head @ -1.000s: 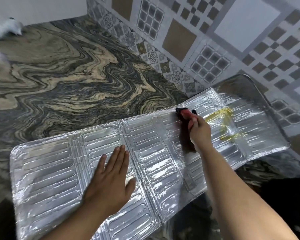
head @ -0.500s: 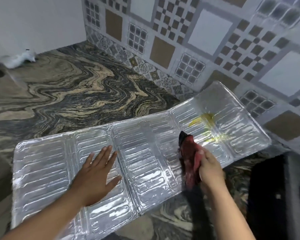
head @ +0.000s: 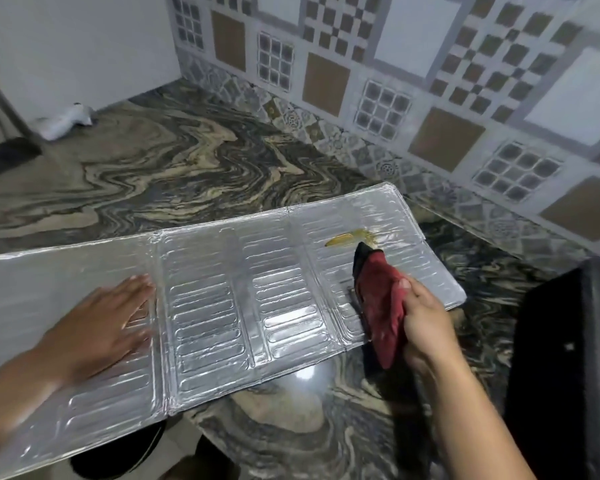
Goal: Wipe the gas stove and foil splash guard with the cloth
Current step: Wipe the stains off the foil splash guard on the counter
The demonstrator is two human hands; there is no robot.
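Note:
The silver foil splash guard (head: pixel 222 299) lies flat across the marbled countertop, its left part overhanging the counter's front edge. A yellow greasy stain (head: pixel 347 239) marks its right panel. My right hand (head: pixel 425 320) grips a bunched red cloth (head: pixel 378 299) with a dark tip, pressed on the right panel just below the stain. My left hand (head: pixel 101 320) lies flat with straight fingers on the guard's left panel. The black gas stove (head: pixel 568 358) shows at the right edge.
A patterned tile wall (head: pixel 430 81) rises behind the counter (head: pixel 153 168). A white object (head: pixel 65 121) lies in the far left corner by a plain white wall. Below the counter's front edge, a dark shape (head: pixel 118 455) shows on the floor.
My right hand pulled the cloth down off the stain toward the guard's near edge, and now it sits a little farther right. The yellow stain is smaller. The camera view shifted up and left.

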